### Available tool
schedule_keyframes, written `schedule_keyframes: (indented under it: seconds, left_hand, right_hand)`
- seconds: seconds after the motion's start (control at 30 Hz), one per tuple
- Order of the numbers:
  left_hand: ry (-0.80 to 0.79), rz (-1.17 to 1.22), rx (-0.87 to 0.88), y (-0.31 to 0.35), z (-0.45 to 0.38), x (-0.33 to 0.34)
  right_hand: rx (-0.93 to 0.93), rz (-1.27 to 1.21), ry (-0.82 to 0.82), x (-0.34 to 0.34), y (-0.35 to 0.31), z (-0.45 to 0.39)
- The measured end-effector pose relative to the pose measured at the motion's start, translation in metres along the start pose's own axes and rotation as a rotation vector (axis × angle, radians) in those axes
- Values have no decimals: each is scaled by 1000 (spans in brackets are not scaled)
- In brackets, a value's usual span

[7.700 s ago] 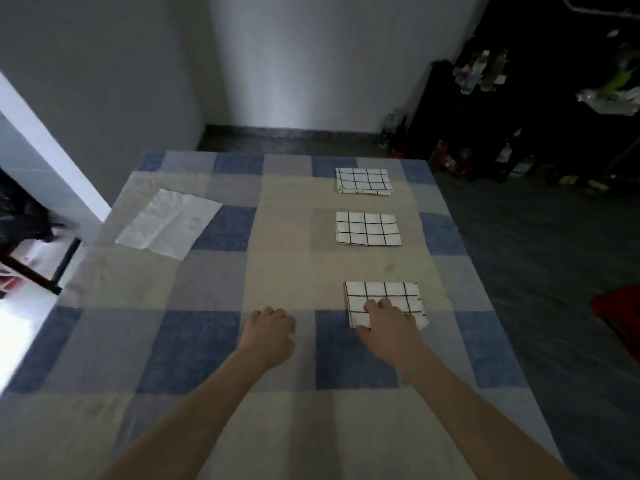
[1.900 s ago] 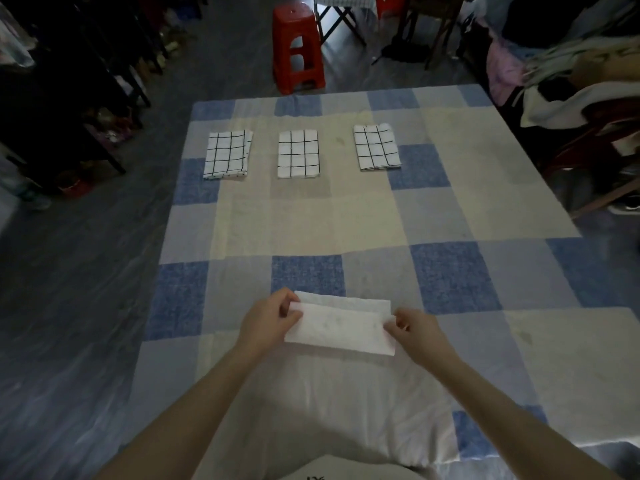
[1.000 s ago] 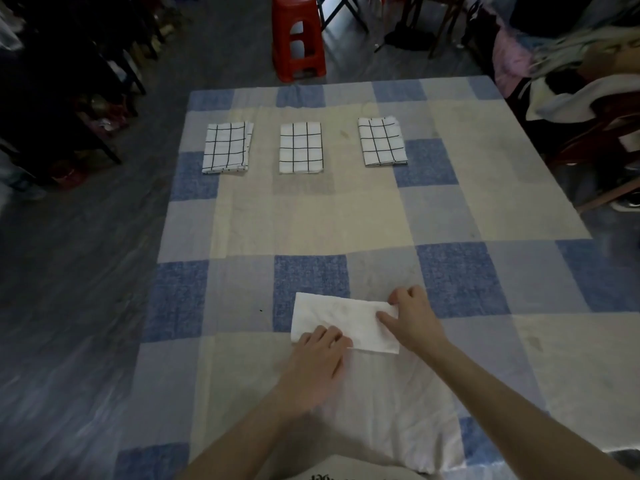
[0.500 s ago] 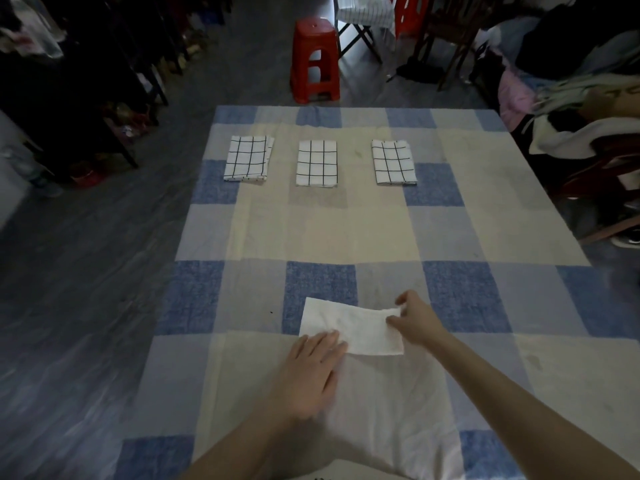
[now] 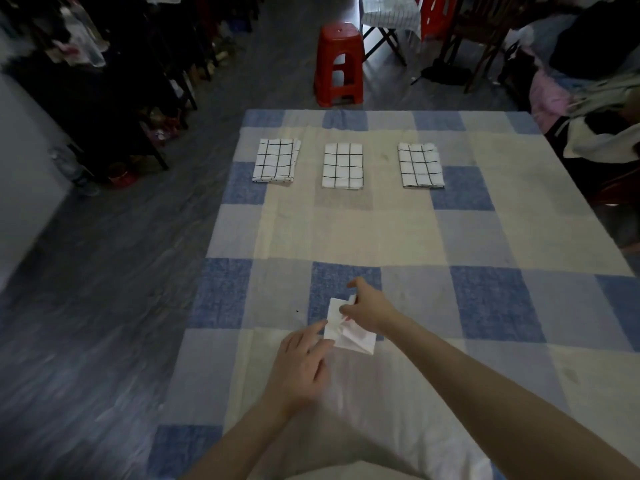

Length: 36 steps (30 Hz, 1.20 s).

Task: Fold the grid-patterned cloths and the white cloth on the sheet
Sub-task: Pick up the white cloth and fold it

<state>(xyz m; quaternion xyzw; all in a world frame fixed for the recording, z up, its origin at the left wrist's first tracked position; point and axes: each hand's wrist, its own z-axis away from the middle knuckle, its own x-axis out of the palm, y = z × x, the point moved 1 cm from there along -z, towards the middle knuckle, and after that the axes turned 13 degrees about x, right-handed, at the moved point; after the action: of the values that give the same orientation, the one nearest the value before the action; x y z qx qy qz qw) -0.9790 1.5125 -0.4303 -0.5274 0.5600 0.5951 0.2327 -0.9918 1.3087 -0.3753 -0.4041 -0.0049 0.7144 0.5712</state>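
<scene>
Sheet [image 5: 381,233] in blue and cream checks fills mid-frame; three folded grid-patterned cloths [image 5: 343,165] line its upper part. Lower centre, right hand [image 5: 369,308] pinches the crumpled, half-folded white cloth [image 5: 349,332]; flat-fingered left hand [image 5: 299,365] presses its left edge

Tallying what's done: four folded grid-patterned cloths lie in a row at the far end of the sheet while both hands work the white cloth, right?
Not four. The head view shows three folded grid-patterned cloths in that row; the rest holds.

3 folded grid-patterned cloths [image 5: 343,165] in a far row; white cloth [image 5: 349,332] near, half-folded, crumpled.
</scene>
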Motion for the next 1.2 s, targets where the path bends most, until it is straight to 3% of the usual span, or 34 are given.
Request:
schedule_keyframes:
  seconds: [0.2, 0.5, 0.67, 0.9, 1.0, 1.1, 1.2]
  left_hand:
    - [34, 124, -150, -5, 9, -3]
    - [30, 160, -122, -1, 5, -5]
    - [-56, 62, -59, -5, 7, 0]
    - [-130, 12, -34, -4, 1, 1]
    - [-235, -26, 50, 5, -5, 1]
    - [-311, -61, 61, 12, -9, 2]
    - [-358, -113, 69, 18, -14, 2]
  right_hand:
    - [12, 20, -2, 18, -9, -10]
    - [-71, -72, -106, 27, 8, -10]
    - [-106, -169, 33, 13, 25, -4]
    - [-66, -86, 85, 9, 53, 2]
    - [-76, -64, 165, 10, 55, 8]
    - [41, -34, 279, 14, 61, 13]
    - [192, 61, 249, 21, 67, 15]
